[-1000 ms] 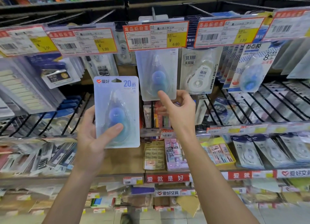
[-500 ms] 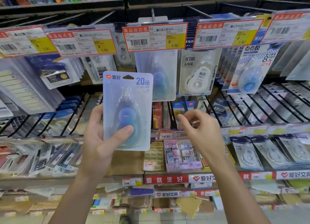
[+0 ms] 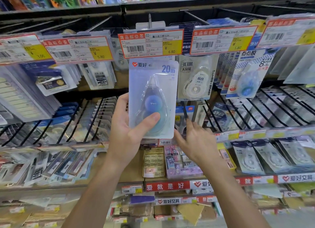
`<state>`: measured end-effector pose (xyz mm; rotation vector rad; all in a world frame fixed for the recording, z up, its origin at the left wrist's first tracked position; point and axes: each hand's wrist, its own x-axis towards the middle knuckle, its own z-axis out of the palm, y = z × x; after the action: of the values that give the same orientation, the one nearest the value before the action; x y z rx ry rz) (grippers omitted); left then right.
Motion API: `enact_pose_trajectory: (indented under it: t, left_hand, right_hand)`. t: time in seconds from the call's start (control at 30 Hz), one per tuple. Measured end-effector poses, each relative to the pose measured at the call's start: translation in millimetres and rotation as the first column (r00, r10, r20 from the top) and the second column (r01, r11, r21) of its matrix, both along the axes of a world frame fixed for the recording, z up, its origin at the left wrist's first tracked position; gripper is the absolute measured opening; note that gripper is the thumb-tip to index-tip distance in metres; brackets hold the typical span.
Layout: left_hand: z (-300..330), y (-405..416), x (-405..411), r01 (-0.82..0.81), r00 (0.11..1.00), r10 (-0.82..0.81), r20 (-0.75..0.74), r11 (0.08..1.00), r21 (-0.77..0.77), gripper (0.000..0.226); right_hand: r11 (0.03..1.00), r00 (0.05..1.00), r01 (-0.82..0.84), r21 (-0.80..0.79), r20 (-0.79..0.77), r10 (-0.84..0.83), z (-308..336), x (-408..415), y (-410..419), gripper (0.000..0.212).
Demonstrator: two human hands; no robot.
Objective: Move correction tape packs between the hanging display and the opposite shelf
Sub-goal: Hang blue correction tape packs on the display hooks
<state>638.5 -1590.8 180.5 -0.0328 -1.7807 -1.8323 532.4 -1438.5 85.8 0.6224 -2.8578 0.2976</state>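
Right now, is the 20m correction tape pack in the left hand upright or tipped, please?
Upright. The 20m correction tape pack has its hang hole on top and its print reads level; the left hand grips its lower part.

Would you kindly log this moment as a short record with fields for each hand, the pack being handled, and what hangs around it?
Left hand: grips the blue correction tape pack by its lower part, thumb across the front.
Right hand: holds nothing, fingers spread, beside the pack's lower right corner.
Pack: upright, marked 20m, raised just under the 6.80 price tag.
Neighbour: white 30m tape pack hanging to its right.
Further right: dot tape pack marked 8mm.
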Motion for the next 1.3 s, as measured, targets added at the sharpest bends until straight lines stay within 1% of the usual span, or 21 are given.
enact_pose_trajectory:
  t: [0.2, 0.37, 0.5, 0.67, 0.73, 0.8, 0.9, 1.0, 1.17, 1.3]
  left_hand:
    - [5.6, -2.5, -8.6, -0.003, 1.000, 0.003, -0.017, 1.000, 0.006, 0.045]
    - [12.4, -7.4, -14.9, 0.001, 1.000, -0.001, -0.022, 1.000, 0.015, 0.047]
    - [16.5, -9.2, -18.9, 0.008, 0.999, -0.008, -0.041, 1.000, 0.009, 0.048]
    - [22.8, -9.8, -26.1, 0.036, 0.998, -0.036, -0.046, 0.999, 0.011, 0.045]
    - [25.9, -9.2, -29.6, 0.038, 0.998, -0.037, -0.043, 0.999, 0.019, 0.043]
    - [27.7, -7.6, -31.2, 0.054, 0.998, -0.053, -0.022, 0.998, 0.030, 0.042]
    - [24.7, -4.2, -29.8, 0.092, 0.994, -0.095, 0.054, 0.994, 0.054, 0.039]
    - [20.4, -1.8, -26.5, 0.101, 0.990, -0.108, 0.095, 0.992, 0.082, 0.044]
    - [20.3, -0.1, -20.9, 0.102, 0.983, -0.117, 0.140, 0.989, 0.109, 0.045]
    - [20.6, 0.0, -18.1, 0.078, 0.983, -0.087, 0.160, 0.995, 0.060, 0.045]
  right_hand:
    - [0.999, 0.999, -0.006, 0.035, 0.042, 0.004, -2.4, 1.1, -0.9, 0.094]
    - [0.999, 0.998, 0.047, 0.026, -0.043, -0.046, -9.6, 3.4, -3.0, 0.081]
    - [0.999, 0.998, 0.044, 0.011, -0.051, -0.043, -9.6, 3.1, -2.7, 0.082]
    - [0.999, 0.999, 0.039, 0.007, 0.024, -0.039, -7.7, 2.3, -2.9, 0.091]
    - [0.999, 0.999, 0.045, -0.006, 0.024, -0.045, -7.7, 2.2, -2.8, 0.093]
    - [0.999, 0.998, 0.051, -0.007, 0.020, -0.051, -8.0, 2.0, -2.7, 0.093]
    - [0.998, 0.999, 0.053, -0.015, 0.013, -0.053, -9.8, 1.9, -2.9, 0.091]
    - [0.998, 0.998, 0.057, -0.015, -0.002, -0.057, -11.6, 1.7, -2.7, 0.089]
    - [0.998, 0.998, 0.062, 0.002, 0.008, -0.062, -10.9, 2.0, -2.8, 0.086]
    - [0.998, 0.997, 0.063, -0.001, 0.046, -0.063, -7.8, 3.1, -3.7, 0.090]
